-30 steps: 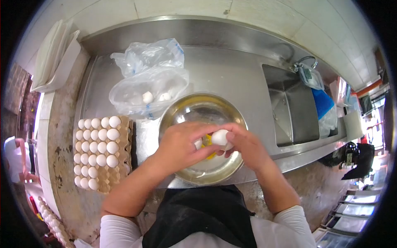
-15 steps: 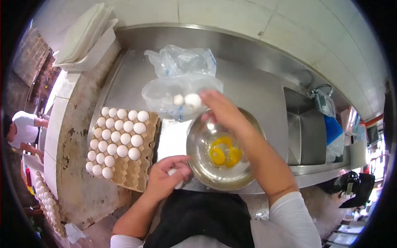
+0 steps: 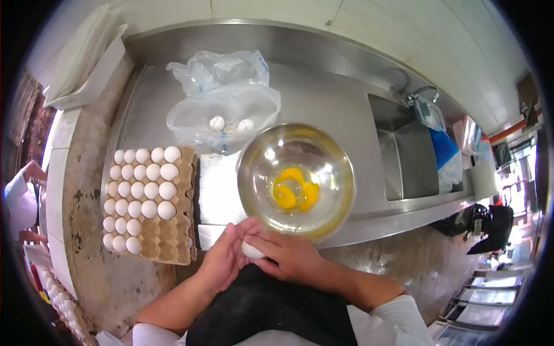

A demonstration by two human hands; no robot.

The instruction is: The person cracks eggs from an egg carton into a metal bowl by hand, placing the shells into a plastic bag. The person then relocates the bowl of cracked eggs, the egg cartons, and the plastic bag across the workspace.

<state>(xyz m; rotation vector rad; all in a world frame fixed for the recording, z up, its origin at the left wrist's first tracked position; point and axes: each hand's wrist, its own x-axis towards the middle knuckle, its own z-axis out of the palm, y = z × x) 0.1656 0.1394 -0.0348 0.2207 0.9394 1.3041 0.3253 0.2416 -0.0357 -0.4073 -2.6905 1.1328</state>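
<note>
Both my hands meet at the counter's front edge, in front of my dark apron. Between them is a white egg (image 3: 252, 250). My left hand (image 3: 222, 260) is closed around its left side, while the fingers of my right hand (image 3: 293, 255) grip it from the right. Just beyond them stands a steel bowl (image 3: 334, 213) with several yolks (image 3: 293, 189) and clear egg white inside. To the left, a cardboard egg tray (image 3: 164, 233) carries several rows of white eggs, with bare cups at its near right corner.
An open clear plastic bag (image 3: 193, 118) with eggshells (image 3: 217, 123) lies behind the bowl. A steel sink (image 3: 404, 153) is at the right, a white bin (image 3: 95, 75) at the far left. Another egg tray (image 3: 63, 305) and a person's arm (image 3: 34, 172) show at the left edge.
My right hand has come back from the plastic bag, where shells now lie, to the egg in my left hand. My left hand has moved slightly nearer my body. The view has shifted.
</note>
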